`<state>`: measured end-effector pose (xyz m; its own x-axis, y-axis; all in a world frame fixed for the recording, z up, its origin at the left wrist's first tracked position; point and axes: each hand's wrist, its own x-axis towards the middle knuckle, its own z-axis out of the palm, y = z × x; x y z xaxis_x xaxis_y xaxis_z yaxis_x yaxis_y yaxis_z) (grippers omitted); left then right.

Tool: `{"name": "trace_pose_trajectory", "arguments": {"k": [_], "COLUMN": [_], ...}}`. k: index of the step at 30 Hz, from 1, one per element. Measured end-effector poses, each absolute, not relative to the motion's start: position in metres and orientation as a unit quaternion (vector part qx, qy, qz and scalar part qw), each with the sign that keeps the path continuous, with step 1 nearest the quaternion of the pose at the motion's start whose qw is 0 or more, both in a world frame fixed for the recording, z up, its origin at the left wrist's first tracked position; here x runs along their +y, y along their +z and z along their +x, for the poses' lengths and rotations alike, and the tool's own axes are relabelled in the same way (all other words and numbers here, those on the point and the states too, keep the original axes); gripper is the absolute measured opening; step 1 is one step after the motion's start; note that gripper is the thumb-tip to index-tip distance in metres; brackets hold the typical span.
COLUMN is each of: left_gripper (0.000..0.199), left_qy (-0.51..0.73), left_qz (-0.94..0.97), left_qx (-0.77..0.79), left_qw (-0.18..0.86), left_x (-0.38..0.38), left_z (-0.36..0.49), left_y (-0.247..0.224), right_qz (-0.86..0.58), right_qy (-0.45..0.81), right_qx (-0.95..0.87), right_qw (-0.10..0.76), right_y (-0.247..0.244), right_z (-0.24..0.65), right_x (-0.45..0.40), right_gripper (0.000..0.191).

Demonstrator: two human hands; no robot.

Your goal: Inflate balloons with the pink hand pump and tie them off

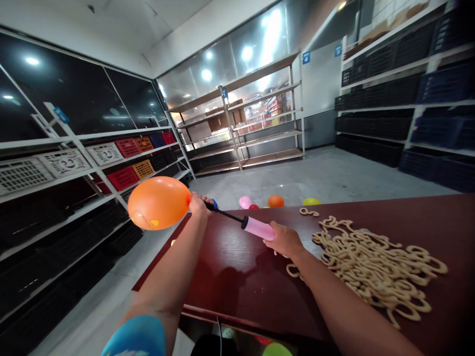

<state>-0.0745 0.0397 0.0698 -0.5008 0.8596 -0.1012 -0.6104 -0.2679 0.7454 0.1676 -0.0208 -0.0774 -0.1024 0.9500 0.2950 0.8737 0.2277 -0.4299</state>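
An orange balloon (159, 202), rounded and inflated, is at the left of the head view. My left hand (196, 203) is closed around its neck and the black end of a balloon pump (258, 228). A bit of blue shows beside those fingers. The pump's black rod extends out of its pink barrel, between my two hands. My right hand (284, 240) is wrapped round the barrel's other end, over the dark red table (230, 287). Right of it lies a pile of pale tan, curly, cord-like pieces (371, 262), with a few loose ones near my right wrist.
Beyond the table's far edge lie pink (245, 201), orange (276, 200) and yellow balloons (311, 201). A green balloon (277, 350) sits below the near edge. Shelves with crates (128, 148) line the left; a metal rack (237, 133) stands behind, dark crates (374, 126) at right.
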Motion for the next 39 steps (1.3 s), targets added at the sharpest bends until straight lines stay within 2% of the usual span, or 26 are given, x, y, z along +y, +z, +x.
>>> {"name": "trace_pose_trajectory", "arguments": {"k": [7,11,14,21,25,33,39], "left_gripper": [0.031,0.029,0.027,0.032,0.034,0.037,0.033], "left_qy": [0.766,0.760,0.758,0.784,0.792,0.758,0.754], "left_qz": [0.147,0.159,0.170,0.223,0.251,0.203,0.198], "left_qx": [0.424,0.424,0.418,0.383,0.378,0.408,0.414], "left_qw": [0.460,0.466,0.471,0.435,0.409,0.467,0.469], "left_x": [0.035,0.029,0.026,0.030,0.032,0.028,0.028], "left_z": [-0.013,0.004,-0.005,-0.062,-0.072,-0.012,0.012], "left_y": [0.012,0.006,0.023,0.099,0.112,0.050,0.020], "right_qz": [-0.623,-0.628,-0.627,-0.622,-0.636,-0.635,-0.637], "right_qy": [0.065,0.073,0.083,0.092,0.103,0.099,0.102], "right_qx": [-0.742,-0.739,-0.736,-0.729,-0.719,-0.728,-0.723], "right_qw": [0.239,0.233,0.240,0.271,0.261,0.238,0.246], "right_y": [-0.076,-0.072,-0.067,-0.061,-0.064,-0.068,-0.066], "right_z": [0.168,0.169,0.169,0.166,0.163,0.164,0.165], "right_x": [-0.021,-0.024,-0.026,-0.028,-0.027,-0.029,-0.029], "right_gripper": [0.041,0.037,0.035,0.032,0.034,0.041,0.036]}}
